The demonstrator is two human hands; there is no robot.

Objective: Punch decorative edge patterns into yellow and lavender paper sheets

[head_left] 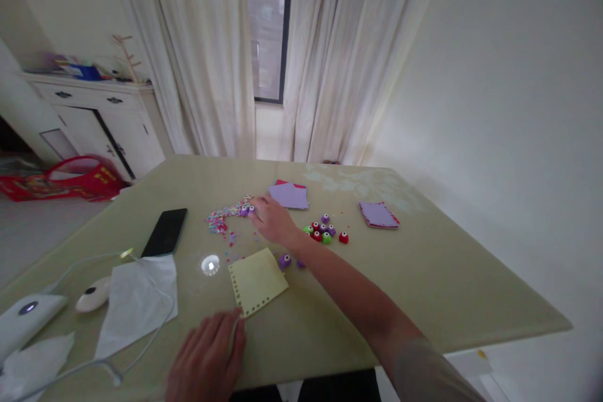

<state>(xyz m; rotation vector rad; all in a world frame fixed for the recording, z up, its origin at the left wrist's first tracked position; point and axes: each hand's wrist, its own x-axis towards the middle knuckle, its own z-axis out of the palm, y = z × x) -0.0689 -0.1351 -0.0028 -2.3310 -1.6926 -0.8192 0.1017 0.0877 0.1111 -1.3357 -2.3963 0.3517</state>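
My right hand (pixel 273 221) reaches over the middle of the table, its fingers closed at a small purple one-eyed figure (pixel 252 209). Another purple one-eyed figure (pixel 244 210) is just left of it, beside a spread of tiny colourful confetti pieces (pixel 223 218). My left hand (pixel 207 355) lies at the near edge with its fingers stretched out and close together. Its fingertips touch the lower corner of a yellow sheet (pixel 258 279) with small shapes along two edges. One more purple figure (pixel 285 260) stands at the sheet's right corner.
Several purple, red and green one-eyed figures (pixel 326 237) cluster right of my forearm. Purple sheets (pixel 289 195) lie behind, with a purple-and-red stack (pixel 378 215) at the right. A black phone (pixel 166 232), white tissue (pixel 136 301), cable and white device (pixel 31 320) lie at left.
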